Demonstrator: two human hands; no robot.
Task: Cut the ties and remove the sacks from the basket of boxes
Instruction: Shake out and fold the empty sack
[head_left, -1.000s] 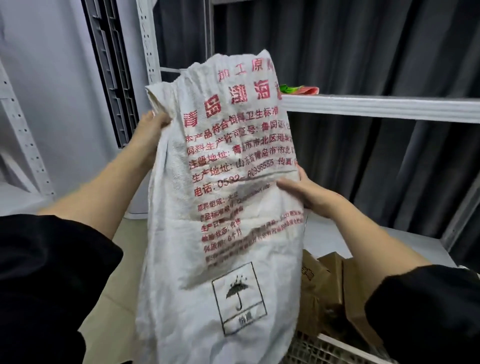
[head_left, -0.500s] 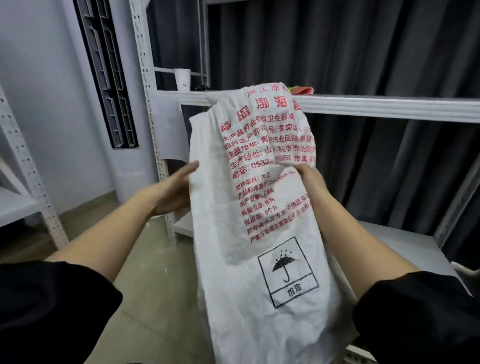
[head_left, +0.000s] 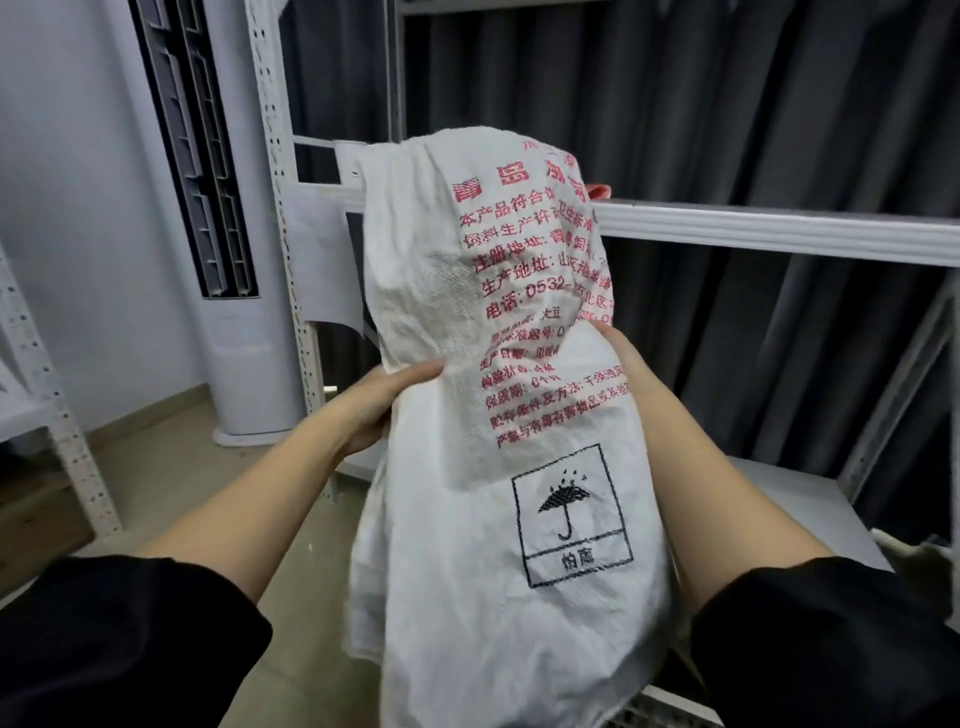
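Holding the item up before you, head view: one white woven sack (head_left: 498, 467), printed with red characters on its upper half and a black umbrella symbol in a box lower down. Its top flops over; its lower end hangs down between your forearms.

Left hand (head_left: 384, 400): fingers curled onto the sack's left edge at mid-height, gripping the cloth. Right hand (head_left: 621, 358): pressed against the sack's right edge, mostly hidden behind the fabric; you cannot tell how its fingers lie. Both arms wear black sleeves (head_left: 119, 639).

Basket (head_left: 660, 712): only a pale slatted corner shows at the bottom edge, below the sack.

Surroundings: white metal shelf (head_left: 779, 228) running behind the sack, with a small reddish object (head_left: 600, 191) on it just beside the sack's top; dark grey curtains (head_left: 727, 104) behind; a tall white floor-standing unit (head_left: 228, 260) to the left.
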